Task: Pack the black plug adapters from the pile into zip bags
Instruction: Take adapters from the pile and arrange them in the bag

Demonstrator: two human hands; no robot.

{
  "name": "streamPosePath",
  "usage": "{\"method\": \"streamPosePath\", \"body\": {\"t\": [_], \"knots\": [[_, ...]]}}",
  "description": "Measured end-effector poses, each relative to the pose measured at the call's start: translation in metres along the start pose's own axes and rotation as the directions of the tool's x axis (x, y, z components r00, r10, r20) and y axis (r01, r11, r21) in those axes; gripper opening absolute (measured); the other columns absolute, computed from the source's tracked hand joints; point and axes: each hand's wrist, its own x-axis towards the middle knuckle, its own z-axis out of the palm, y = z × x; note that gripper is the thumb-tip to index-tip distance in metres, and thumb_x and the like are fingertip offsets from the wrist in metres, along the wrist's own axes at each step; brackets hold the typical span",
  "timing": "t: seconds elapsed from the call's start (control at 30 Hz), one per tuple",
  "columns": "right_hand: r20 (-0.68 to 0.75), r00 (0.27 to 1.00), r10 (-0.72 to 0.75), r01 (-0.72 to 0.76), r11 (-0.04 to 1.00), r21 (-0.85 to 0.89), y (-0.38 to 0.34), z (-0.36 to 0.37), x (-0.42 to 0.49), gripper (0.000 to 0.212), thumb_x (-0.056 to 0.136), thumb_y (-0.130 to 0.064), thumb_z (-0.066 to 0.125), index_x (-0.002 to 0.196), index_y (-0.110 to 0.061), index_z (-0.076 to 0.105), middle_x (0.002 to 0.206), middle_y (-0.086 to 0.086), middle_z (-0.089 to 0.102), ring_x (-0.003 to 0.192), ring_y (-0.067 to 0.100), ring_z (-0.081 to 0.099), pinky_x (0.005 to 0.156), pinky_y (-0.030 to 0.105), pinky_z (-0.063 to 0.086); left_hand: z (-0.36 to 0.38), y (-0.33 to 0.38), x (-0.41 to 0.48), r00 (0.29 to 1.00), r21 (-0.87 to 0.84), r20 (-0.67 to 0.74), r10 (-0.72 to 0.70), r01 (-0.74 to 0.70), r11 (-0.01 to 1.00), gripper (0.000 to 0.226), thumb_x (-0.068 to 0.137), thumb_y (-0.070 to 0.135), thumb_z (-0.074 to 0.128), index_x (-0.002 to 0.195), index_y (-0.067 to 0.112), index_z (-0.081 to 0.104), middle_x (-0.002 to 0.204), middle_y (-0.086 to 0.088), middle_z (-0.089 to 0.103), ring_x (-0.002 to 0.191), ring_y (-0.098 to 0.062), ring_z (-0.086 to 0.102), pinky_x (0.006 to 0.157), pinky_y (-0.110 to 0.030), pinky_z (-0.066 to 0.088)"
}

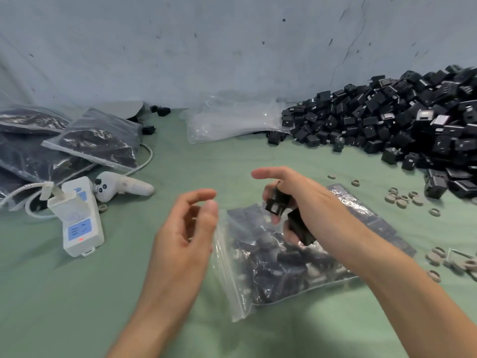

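Bagging of black plug adapters [275, 205]
Right hand [302, 200] grips two above the part-filled zip bag [271, 267]; left hand [185, 228] loosely curled, empty.

Right hand [304, 200] — adapters [274, 205] over zip bag [271, 275]

We get soft, even light; glare streaks the zip bag [258, 267]; far from it, lines bow.

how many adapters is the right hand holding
2, both in the right hand: the upper adapter by the thumb, the lower adapter under the palm. Others may be hidden behind the hand.
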Motion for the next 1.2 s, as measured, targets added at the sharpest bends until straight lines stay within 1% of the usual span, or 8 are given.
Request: {"method": "streamPosePath", "body": {"t": [0.17, 0.37, 0.47, 0.57, 0.73, 0.97, 1.07, 1.2], "knots": [[0.055, 0.991, -0.124, 0.122, 0.991, 0.046, 0.001, 0.034, 0.002, 0.019, 0.1, -0.032, 0.055, 0.115, -0.025, 0.064, 0.076, -0.01, 0.067, 0.054, -0.001, 0.055, 0.046, 0.01, 0.04, 0.016, 0.01, -0.005, 0.98, 0.121, 0.16, 0.117, -0.137, 0.983, 0.03, 0.089, 0.058, 0.055, 0.119, 0.053, 0.059, 0.093, 0.012, 0.064, 0.073, -0.004, 0.061, 0.06, -0.017, 0.048], [0.012, 0.993, -0.116, 0.114, 0.988, 0.108, -0.001, 0.039, 0.001, 0.048, 0.072, -0.055, 0.07, 0.104, -0.02, 0.06, 0.087, -0.007, 0.077, 0.063, 0.002, 0.065, 0.051, 0.009, 0.042, 0.011, 0.008, -0.011, 0.987, 0.203, 0.109, 0.117, -0.137, 0.97, 0.031, 0.085, 0.051, 0.066, 0.114, 0.049, 0.057, 0.102, 0.011, 0.058, 0.092, -0.007, 0.064, 0.067, -0.012, 0.046], [-0.021, 0.986, -0.167, 0.166, 0.984, -0.064, -0.004, 0.039, 0.001, 0.045, 0.078, -0.064, 0.061, 0.098, -0.024, 0.063, 0.082, -0.013, 0.074, 0.052, 0.004, 0.061, 0.046, 0.009, 0.038, 0.005, 0.009, -0.009, 0.999, 0.034, 0.028, 0.021, -0.022, 0.999, 0.021, 0.086, 0.042, 0.065, 0.104, 0.045, 0.057, 0.1, 0.01, 0.067, 0.089, -0.008, 0.066, 0.069, -0.026, 0.056], [-0.155, 0.965, -0.211, 0.17, 0.956, -0.239, -0.006, 0.022, 0.002, 0.026, 0.091, -0.056, 0.057, 0.098, -0.032, 0.064, 0.079, -0.022, 0.068, 0.042, 0.002, 0.051, 0.041, 0.009, 0.033, -0.024, 0.002, 0.004, 0.979, -0.054, -0.06, -0.194, 0.191, 0.98, 0.02, 0.096, 0.015, 0.061, 0.111, 0.029, 0.062, 0.097, -0.001, 0.07, 0.078, -0.011, 0.067, 0.06, -0.021, 0.057], [-0.191, 0.958, -0.215, 0.126, 0.912, -0.391, -0.003, 0.0, 0.005, 0.011, 0.095, -0.042, 0.056, 0.093, -0.038, 0.066, 0.096, -0.022, 0.064, 0.062, 0.028, 0.06, 0.045, 0.015, 0.036, -0.045, -0.019, -0.001, 0.793, -0.016, 0.126, -0.596, 0.602, 0.798, 0.029, 0.095, -0.001, 0.057, 0.124, 0.002, 0.056, 0.076, -0.013, 0.066, 0.049, -0.012, 0.06, 0.047, -0.018, 0.052], [-0.296, 0.937, -0.187, 0.072, 0.93, -0.36, 0.007, -0.004, 0.012, 0.016, 0.097, -0.035, 0.054, 0.093, -0.039, 0.069, 0.093, -0.018, 0.067, 0.064, 0.03, 0.061, 0.046, 0.024, 0.041, -0.014, -0.013, -0.006, 0.739, -0.087, 0.387, -0.551, 0.624, 0.776, 0.026, 0.087, 0.015, 0.069, 0.109, 0.002, 0.071, 0.104, -0.016, 0.075, 0.093, -0.023, 0.072, 0.075, -0.024, 0.059], [-0.358, 0.92, -0.159, 0.058, 0.959, -0.277, 0.009, -0.009, 0.014, 0.018, 0.097, -0.032, 0.054, 0.092, -0.038, 0.07, 0.093, -0.011, 0.069, 0.057, 0.008, 0.061, 0.049, 0.016, 0.04, 0.002, -0.015, -0.008, 0.802, -0.006, 0.311, -0.509, 0.537, 0.843, 0.019, 0.088, 0.022, 0.072, 0.104, 0.013, 0.074, 0.097, -0.009, 0.076, 0.085, -0.02, 0.071, 0.077, -0.026, 0.059], [-0.417, 0.9, -0.128, 0.043, 0.978, -0.205, 0.01, -0.015, 0.015, 0.019, 0.096, -0.029, 0.054, 0.092, -0.036, 0.072, 0.091, -0.009, 0.069, 0.058, 0.006, 0.062, 0.054, 0.021, 0.042, 0.014, -0.017, -0.011, 0.863, 0.068, 0.278, -0.422, 0.42, 0.905, 0.011, 0.09, 0.023, 0.07, 0.101, 0.023, 0.072, 0.088, 0.0, 0.076, 0.073, -0.013, 0.071, 0.067, -0.023, 0.057]]}}
